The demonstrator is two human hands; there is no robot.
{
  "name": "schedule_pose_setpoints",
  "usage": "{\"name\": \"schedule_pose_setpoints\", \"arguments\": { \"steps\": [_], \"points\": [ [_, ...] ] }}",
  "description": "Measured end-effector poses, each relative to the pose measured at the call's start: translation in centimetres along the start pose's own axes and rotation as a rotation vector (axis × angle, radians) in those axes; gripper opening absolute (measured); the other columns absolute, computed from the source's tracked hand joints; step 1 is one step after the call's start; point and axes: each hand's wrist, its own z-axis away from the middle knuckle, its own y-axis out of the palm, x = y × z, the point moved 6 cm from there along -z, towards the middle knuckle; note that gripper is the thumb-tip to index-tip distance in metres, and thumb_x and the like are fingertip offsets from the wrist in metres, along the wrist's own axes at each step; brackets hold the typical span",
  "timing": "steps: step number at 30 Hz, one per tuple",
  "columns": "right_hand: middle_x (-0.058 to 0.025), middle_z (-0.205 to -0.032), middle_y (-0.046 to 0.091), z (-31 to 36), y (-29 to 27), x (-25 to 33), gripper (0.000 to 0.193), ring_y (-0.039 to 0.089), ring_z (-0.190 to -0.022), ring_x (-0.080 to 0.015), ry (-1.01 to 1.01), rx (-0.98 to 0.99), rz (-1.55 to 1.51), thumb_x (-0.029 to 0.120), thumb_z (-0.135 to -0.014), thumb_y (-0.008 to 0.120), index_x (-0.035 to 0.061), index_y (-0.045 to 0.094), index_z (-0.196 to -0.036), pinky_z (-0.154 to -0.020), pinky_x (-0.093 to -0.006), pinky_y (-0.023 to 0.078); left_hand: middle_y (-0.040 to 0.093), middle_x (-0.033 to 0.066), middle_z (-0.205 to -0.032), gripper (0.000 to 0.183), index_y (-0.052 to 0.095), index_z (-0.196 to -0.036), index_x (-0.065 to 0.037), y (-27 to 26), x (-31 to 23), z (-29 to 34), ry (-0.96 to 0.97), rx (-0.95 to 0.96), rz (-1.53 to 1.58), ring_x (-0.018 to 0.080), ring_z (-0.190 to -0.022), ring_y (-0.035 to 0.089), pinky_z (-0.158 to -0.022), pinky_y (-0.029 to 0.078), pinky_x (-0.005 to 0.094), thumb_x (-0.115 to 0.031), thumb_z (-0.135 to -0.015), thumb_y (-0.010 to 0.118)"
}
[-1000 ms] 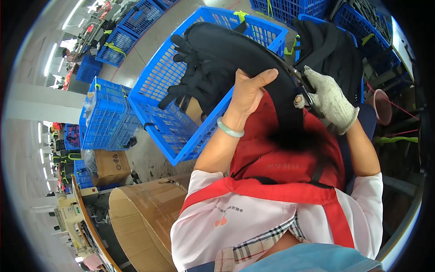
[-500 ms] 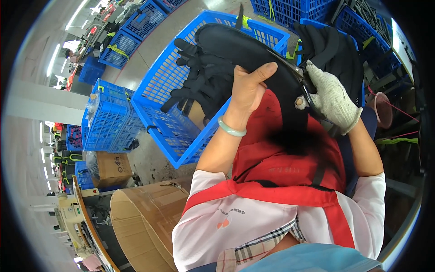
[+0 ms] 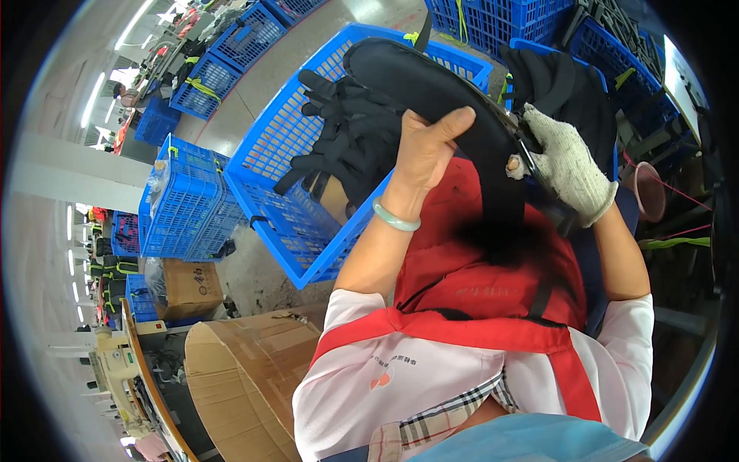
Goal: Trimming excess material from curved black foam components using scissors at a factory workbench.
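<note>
The bare left hand (image 3: 429,150) is closed on a black padded strap (image 3: 416,81), its thumb pressed to the upper face and most of its fingers hidden. From that grip the strap's wide rounded end reaches away, up and to the left, while the other part runs down toward the red apron (image 3: 493,289), just below. A pale green bangle (image 3: 396,215) circles the wrist behind the hold.

To the right of this grip, the right hand (image 3: 570,173) – in a white knitted glove – is curled around dark-handled scissors (image 3: 534,158). The blades lie along the strap's right edge, between the two hands; how far apart they stand, I cannot tell.

Left of the left hand's grip, and lower than the strap, stands a blue plastic basket (image 3: 271,223) with a heap of black strips (image 3: 346,142) inside. Just beyond the gloved hold, more black straps (image 3: 566,88) fill another blue crate (image 3: 531,45) – farther right is a pink bin (image 3: 649,192).
</note>
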Motion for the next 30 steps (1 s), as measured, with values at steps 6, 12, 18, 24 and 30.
{"name": "schedule_pose_setpoints", "arguments": {
  "steps": [6,12,18,24,30],
  "points": [
    [-0.0188,-0.070,0.056,-0.6,-0.2,-1.0,0.063,0.059,-0.067,-0.0345,-0.117,-0.046,0.004,0.046,-0.068,0.081,-0.0027,0.057,-0.099,-0.062,-0.0395,0.045,0.069,0.0085,-0.101,0.021,0.065,-0.105,-0.002,0.6,-1.3,-0.8,0.037,-0.003,0.107,0.0193,-0.090,0.067,-0.084,0.055,0.0335,0.001,-0.085,0.066],
    [-0.0199,-0.072,0.057,-0.8,-1.2,0.6,0.065,0.059,-0.071,-0.0385,-0.122,-0.031,0.104,0.049,-0.067,0.080,-0.0024,0.056,-0.099,-0.063,-0.0413,0.045,0.068,0.0093,-0.101,0.021,0.065,-0.105,-0.001,1.6,-1.4,-0.9,0.020,0.026,0.097,0.0192,-0.091,0.067,-0.084,0.055,0.0340,0.000,-0.085,0.067],
    [-0.0168,-0.070,0.055,-1.1,-2.3,1.7,0.060,0.057,-0.065,-0.0326,-0.250,-0.057,0.145,0.047,-0.070,0.079,-0.0020,0.057,-0.097,-0.062,-0.0386,0.044,0.068,0.0091,-0.099,0.022,0.063,-0.106,-0.001,2.7,-1.3,-1.8,-0.010,0.059,0.072,0.0190,-0.090,0.067,-0.083,0.055,0.0332,0.000,-0.084,0.067],
    [0.0053,-0.067,0.053,-2.0,-2.1,3.6,0.046,0.044,-0.051,-0.0001,0.011,-0.010,-0.276,0.020,-0.082,0.073,0.0027,0.056,-0.120,-0.042,-0.0179,0.034,0.068,0.0089,-0.093,0.020,0.063,-0.101,0.000,5.1,-6.3,-3.8,0.005,0.147,-0.149,0.0178,-0.081,0.067,-0.075,0.056,0.0312,0.001,-0.083,0.069],
    [-0.0009,-0.073,0.054,-0.6,2.4,2.4,0.041,0.046,-0.068,-0.0053,-0.059,0.034,-0.605,0.024,-0.079,0.078,0.0040,0.058,-0.108,-0.059,-0.0253,0.043,0.062,0.0069,-0.103,0.033,0.057,-0.110,0.000,6.4,-8.3,-1.5,0.066,0.024,-0.604,0.0156,-0.092,0.062,-0.085,0.050,0.0294,-0.005,-0.081,0.073]
  ]
}}
